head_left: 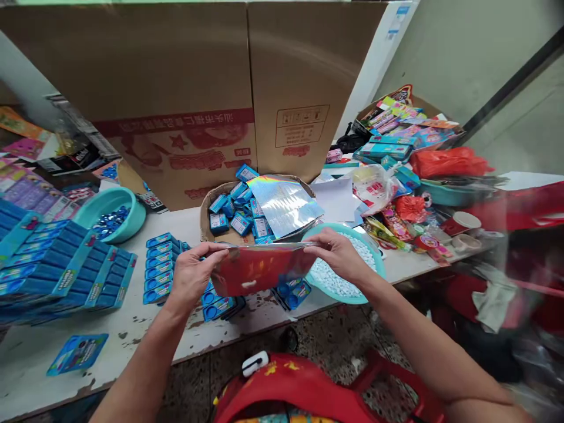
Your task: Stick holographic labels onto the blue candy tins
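In the middle of the head view, a flat red pouch with a thin, shiny upper edge is stretched between my hands above the table's front edge. My left hand pinches its left upper corner between thumb and fingers. At the opposite corner, my right hand grips in the same way, over a turquoise basin of small white pellets. Small blue packs with round recesses lie partly hidden behind and below the pouch. Beyond it, a silvery sheet rests across a cardboard box of little blue boxes.
Blue packs stand in stacks at the left, near a basin of shiny blue pieces. One flat blue pack lies in front. A large carton walls off the back. Colourful packaging crowds the right. A red chair is below me.
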A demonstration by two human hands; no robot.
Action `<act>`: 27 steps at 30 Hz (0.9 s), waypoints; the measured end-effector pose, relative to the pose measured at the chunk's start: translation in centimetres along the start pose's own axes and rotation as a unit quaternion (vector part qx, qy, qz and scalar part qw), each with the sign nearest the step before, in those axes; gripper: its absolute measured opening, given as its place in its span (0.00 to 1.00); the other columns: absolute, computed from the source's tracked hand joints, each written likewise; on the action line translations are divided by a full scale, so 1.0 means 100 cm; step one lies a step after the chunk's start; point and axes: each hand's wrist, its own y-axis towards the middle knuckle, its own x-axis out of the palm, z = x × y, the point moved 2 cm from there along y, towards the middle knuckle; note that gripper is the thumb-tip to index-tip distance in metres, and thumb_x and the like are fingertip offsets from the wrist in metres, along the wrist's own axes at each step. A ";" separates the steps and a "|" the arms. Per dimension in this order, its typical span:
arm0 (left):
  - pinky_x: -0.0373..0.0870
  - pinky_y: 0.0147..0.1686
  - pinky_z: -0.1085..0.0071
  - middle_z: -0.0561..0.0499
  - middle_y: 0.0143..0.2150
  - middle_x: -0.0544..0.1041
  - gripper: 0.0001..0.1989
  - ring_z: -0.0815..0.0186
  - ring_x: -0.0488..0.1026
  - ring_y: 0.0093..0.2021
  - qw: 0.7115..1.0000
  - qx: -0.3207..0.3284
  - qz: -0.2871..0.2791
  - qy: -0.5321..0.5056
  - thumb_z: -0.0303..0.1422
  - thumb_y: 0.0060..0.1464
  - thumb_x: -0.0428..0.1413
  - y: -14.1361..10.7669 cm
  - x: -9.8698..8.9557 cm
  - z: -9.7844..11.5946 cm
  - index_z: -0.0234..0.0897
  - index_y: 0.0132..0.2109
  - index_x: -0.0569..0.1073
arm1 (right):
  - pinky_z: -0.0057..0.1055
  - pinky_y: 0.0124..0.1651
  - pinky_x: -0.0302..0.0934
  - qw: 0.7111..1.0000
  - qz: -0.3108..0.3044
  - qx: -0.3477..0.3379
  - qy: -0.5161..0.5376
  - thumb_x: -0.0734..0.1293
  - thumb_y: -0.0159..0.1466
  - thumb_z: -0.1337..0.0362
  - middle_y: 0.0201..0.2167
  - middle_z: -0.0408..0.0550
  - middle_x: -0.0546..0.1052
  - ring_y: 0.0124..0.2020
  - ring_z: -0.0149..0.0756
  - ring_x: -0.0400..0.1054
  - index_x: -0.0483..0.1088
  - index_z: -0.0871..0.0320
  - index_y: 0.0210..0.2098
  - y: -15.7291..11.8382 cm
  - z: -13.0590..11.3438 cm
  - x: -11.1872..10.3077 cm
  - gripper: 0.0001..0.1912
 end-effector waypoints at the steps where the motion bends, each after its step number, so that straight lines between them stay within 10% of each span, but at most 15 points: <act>1: 0.68 0.40 0.69 0.49 0.35 0.76 0.14 0.63 0.71 0.37 0.998 0.026 0.012 0.054 0.43 0.47 0.58 0.002 -0.002 0.005 0.36 0.34 0.79 | 0.37 0.42 0.60 1.000 0.012 -0.023 -0.015 0.67 0.59 0.53 0.31 0.46 0.70 0.37 0.37 0.65 0.77 0.51 0.33 0.006 0.003 -0.003 0.11; 6: 0.58 0.55 0.57 0.45 0.51 0.69 0.12 0.53 0.62 0.55 0.935 0.201 0.127 0.264 0.42 0.49 0.58 0.013 0.006 0.054 0.41 0.37 0.78 | 0.37 0.45 0.61 0.995 0.008 -0.100 0.026 0.63 0.63 0.55 0.34 0.46 0.74 0.40 0.37 0.67 0.75 0.53 0.30 0.038 -0.002 -0.009 0.13; 8: 0.58 0.54 0.56 0.44 0.52 0.70 0.15 0.52 0.63 0.56 0.922 0.238 0.092 0.291 0.42 0.48 0.59 0.023 0.027 0.075 0.40 0.41 0.77 | 0.34 0.39 0.62 0.992 -0.029 -0.119 0.043 0.61 0.64 0.56 0.29 0.44 0.75 0.33 0.35 0.68 0.74 0.53 0.31 0.052 -0.011 -0.006 0.13; 13: 0.66 0.39 0.70 0.49 0.34 0.78 0.13 0.65 0.73 0.35 0.938 0.199 -0.126 0.253 0.38 0.57 0.49 0.058 0.066 0.091 0.39 0.39 0.76 | 0.36 0.47 0.62 0.980 0.028 -0.166 0.108 0.68 0.58 0.55 0.42 0.45 0.75 0.42 0.37 0.69 0.71 0.51 0.43 0.077 -0.022 -0.015 0.15; 16: 0.67 0.38 0.73 0.50 0.35 0.78 0.14 0.65 0.73 0.35 0.971 0.168 -0.093 0.143 0.40 0.56 0.52 0.071 0.055 0.081 0.37 0.38 0.77 | 0.41 0.52 0.61 0.970 0.090 -0.136 0.178 0.70 0.55 0.52 0.54 0.50 0.68 0.50 0.41 0.66 0.62 0.51 0.54 0.077 -0.007 -0.031 0.30; 20: 0.70 0.39 0.70 0.48 0.34 0.79 0.13 0.62 0.74 0.36 0.990 0.130 -0.042 0.045 0.42 0.48 0.59 0.080 0.039 0.067 0.36 0.35 0.78 | 0.44 0.54 0.60 0.957 0.137 -0.134 0.216 0.65 0.60 0.49 0.53 0.53 0.67 0.55 0.45 0.62 0.65 0.52 0.47 0.062 0.009 -0.045 0.20; 27: 0.69 0.36 0.72 0.48 0.33 0.78 0.12 0.64 0.73 0.34 0.973 0.181 -0.073 0.120 0.40 0.52 0.55 0.080 0.062 0.090 0.37 0.35 0.78 | 0.44 0.54 0.59 0.970 0.103 -0.174 0.135 0.72 0.52 0.48 0.52 0.52 0.70 0.53 0.47 0.64 0.65 0.51 0.51 0.059 -0.020 -0.054 0.30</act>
